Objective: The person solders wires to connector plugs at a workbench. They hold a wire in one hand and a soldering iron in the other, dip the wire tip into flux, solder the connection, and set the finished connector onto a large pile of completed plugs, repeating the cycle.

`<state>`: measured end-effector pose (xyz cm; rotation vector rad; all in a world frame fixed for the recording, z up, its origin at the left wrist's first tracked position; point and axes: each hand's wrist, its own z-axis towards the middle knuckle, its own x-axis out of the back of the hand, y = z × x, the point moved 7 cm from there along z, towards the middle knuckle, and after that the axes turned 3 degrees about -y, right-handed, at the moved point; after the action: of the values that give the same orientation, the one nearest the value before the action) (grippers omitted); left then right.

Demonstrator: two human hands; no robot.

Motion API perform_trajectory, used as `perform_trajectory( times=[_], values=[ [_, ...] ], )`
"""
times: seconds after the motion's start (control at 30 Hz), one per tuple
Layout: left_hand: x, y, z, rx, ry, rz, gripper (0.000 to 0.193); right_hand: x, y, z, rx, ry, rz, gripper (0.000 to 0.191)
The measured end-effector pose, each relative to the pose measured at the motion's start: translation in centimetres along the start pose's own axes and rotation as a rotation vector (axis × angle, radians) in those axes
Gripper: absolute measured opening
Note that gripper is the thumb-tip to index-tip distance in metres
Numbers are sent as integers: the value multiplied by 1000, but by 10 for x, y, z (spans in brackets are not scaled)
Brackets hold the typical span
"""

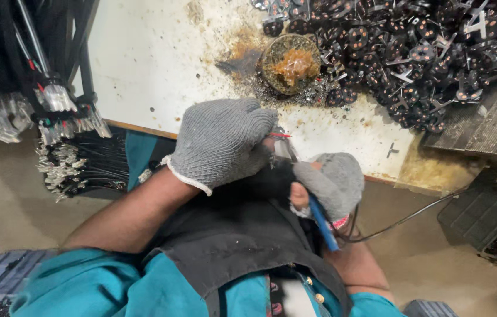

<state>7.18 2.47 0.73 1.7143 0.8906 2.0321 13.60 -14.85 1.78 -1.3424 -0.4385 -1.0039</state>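
Down over the lap, just off the near edge of the white table (143, 64), I see the blue-handled tool (322, 222) in the right hand (332, 183), which is wrapped shut around it. Its long axis runs diagonal, handle end pointing down toward the body and slightly right, working end up-left toward the left hand (220, 141), though the tip itself is hidden behind the gloves. That left hand is curled closed, pinching a small piece with red wire (279, 136) poking out; can't really make out what the piece is. Both gloves are grey knit, the right one worn open at the fingertips. A thin black cord (413, 216) loops away to the right from under the right wrist. Further out on the table sits a round tin of brown paste (291, 63) ringed by rusty stains, and beside it a big heap of small black metal-pronged parts (413, 53). Bundles of black cables with crimped metal ends (66, 147) hang on the left. A dark apron (231, 235) covers teal clothes.
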Motion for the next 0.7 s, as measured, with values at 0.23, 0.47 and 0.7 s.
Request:
perform_trajectory(
  times=[0.23,0.47,0.7],
  values=[
    [-1,0,1,3,-9,17,21,3,5,-9,-8,124,45,23],
    [-2,-2,-1,20,-29,9,21,-14,12,-13,134,-88,-35,25],
    [-2,0,0,27,-16,26,20,-5,0,-9,41,8,-41,19]
  ],
)
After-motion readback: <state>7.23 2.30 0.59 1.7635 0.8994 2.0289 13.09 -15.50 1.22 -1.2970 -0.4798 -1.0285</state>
